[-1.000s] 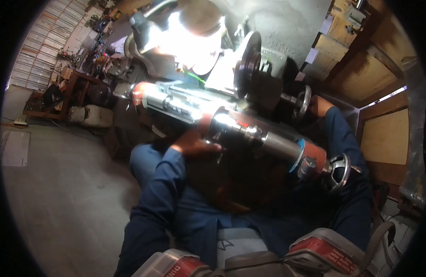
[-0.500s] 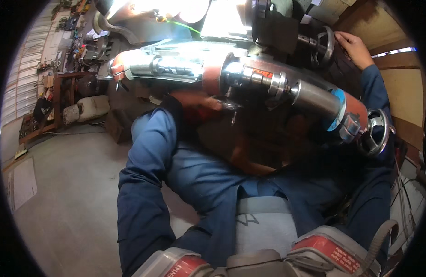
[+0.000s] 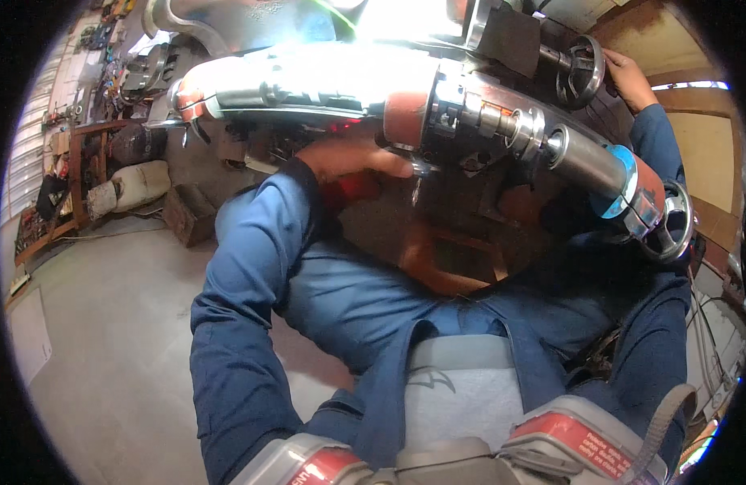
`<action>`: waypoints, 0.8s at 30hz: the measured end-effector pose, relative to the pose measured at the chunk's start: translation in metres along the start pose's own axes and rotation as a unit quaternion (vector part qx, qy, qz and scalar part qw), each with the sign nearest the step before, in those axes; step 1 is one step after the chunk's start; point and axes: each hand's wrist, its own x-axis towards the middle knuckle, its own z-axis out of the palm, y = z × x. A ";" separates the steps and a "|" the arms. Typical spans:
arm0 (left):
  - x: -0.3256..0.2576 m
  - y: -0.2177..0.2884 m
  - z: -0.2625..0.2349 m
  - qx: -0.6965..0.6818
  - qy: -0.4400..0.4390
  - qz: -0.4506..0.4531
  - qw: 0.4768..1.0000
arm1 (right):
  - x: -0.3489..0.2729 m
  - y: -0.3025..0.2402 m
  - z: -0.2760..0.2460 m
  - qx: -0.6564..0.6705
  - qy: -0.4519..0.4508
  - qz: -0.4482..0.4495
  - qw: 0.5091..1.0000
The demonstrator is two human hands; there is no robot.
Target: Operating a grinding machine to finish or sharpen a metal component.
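Note:
In front of me a long metalworking machine runs across the view, glaring white along its left half. My left hand reaches under it, fingers closed around a small shiny metal handle just below a red block. Part of that handle is hidden by the fingers. At the upper right, my right hand has its fingers bent at the rim of a metal handwheel. Polished steel collars and a grey steel cylinder lie along the machine, ending at a red end piece with a blue ring.
Another handwheel sits at the machine's right end, close to my right arm. A rusty box and a dirty white cylinder stand on the floor at left. Wooden panels flank the right side. Respirator filters fill the lower edge.
The whole view has shifted, and the machine now appears higher and larger. My left hand and the red block appear farther right in the picture. My right hand stays at its handwheel.

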 end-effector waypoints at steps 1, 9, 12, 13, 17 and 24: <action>0.001 -0.002 0.001 -0.004 -0.013 0.070 0.997 | 0.002 0.003 0.000 0.002 -0.006 -0.020 1.000; 0.006 -0.002 0.000 0.025 -0.072 0.198 0.977 | 0.004 0.007 0.002 -0.005 0.009 0.000 1.000; 0.003 -0.002 0.003 -0.001 -0.053 0.136 0.989 | 0.000 -0.001 0.002 -0.008 0.003 -0.056 0.998; 0.001 -0.002 0.004 -0.026 -0.029 0.109 0.993 | -0.001 -0.003 0.001 -0.007 0.003 -0.056 0.998; 0.000 -0.004 0.006 -0.080 -0.039 0.103 0.991 | -0.004 -0.007 0.001 0.003 -0.018 -0.023 1.000; 0.012 -0.006 -0.002 0.021 -0.052 0.212 0.976 | -0.018 -0.027 0.000 0.035 0.007 -0.021 0.999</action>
